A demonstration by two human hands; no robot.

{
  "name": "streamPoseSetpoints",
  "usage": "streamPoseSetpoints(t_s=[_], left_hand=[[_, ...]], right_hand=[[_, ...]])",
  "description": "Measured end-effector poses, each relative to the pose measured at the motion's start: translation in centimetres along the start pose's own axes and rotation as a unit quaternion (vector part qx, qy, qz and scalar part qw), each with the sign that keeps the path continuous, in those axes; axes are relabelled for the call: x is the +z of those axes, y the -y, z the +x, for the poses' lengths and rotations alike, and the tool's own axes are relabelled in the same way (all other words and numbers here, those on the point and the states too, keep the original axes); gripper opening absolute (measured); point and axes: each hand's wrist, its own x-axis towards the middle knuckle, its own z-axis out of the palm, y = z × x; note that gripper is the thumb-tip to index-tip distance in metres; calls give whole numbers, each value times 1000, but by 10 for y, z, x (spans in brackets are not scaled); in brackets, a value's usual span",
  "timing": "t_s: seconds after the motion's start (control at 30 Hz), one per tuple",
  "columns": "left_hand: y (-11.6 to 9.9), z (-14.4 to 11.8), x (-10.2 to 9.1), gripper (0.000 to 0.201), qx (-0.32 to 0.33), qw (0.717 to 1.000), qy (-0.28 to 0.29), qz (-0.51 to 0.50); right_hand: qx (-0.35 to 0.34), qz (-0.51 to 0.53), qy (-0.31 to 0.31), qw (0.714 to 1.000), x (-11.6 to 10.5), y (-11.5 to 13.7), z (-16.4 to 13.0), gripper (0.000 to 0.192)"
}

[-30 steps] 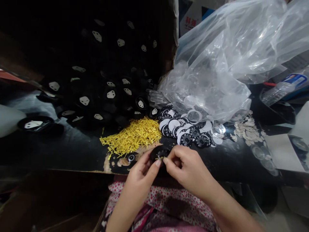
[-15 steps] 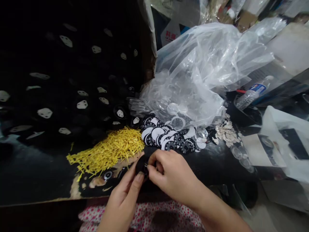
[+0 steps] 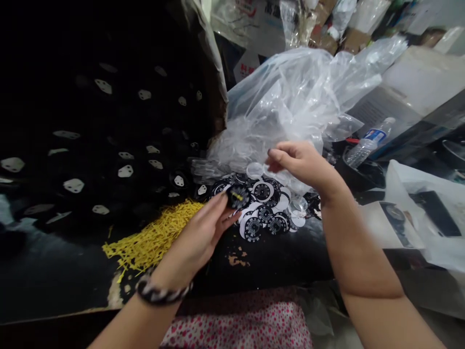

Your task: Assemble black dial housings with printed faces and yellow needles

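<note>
A round black clock-like piece (image 3: pixel 238 197), its dark dial carrying yellow hands, is held at its edge by the fingers of my left hand (image 3: pixel 201 228). Above the clear plastic discs (image 3: pixel 255 170), my right hand (image 3: pixel 296 159) has loosely bent fingers, somewhat blurred, and no object shows in them. Printed black-and-white dials (image 3: pixel 276 223) lie in an overlapping pile just right of the held piece. Behind my left hand spreads a heap of yellow pointers (image 3: pixel 156 242).
A large clear plastic bag (image 3: pixel 286 97) stands behind the dials. At left, many black pieces with white plates (image 3: pixel 125 171) lie in a dark, open space. To the right are a plastic bottle (image 3: pixel 370 140) and a small box with a watch picture (image 3: pixel 394 223).
My right hand has left the black piece and moved up and right to the clear discs. My left hand has carried the piece up and right, now showing its dial.
</note>
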Motion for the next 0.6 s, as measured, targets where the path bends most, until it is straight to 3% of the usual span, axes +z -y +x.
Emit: streamPoseSetpoints(t_s=[0.07, 0.2, 0.27, 0.33, 0.47, 0.6], left_hand=[[-19, 35, 22, 23, -4, 999, 39, -6], [-48, 100, 53, 22, 79, 996, 37, -28], [-59, 126, 64, 20, 133, 990, 23, -40], [-69, 144, 71, 18, 177, 984, 11, -31], [-77, 142, 67, 13, 191, 982, 8, 14], [-63, 89, 40, 16, 163, 986, 34, 31]], right_hand=[[45, -2, 17, 999, -10, -9, 2, 38], [10, -18, -139, 990, -30, -40, 15, 48], [-2, -18, -173, 985, -33, -61, 31, 56], [30, -49, -168, 984, -29, -81, 47, 56], [81, -117, -110, 984, -2, -95, 53, 35], [50, -119, -106, 986, 36, -69, 22, 35]])
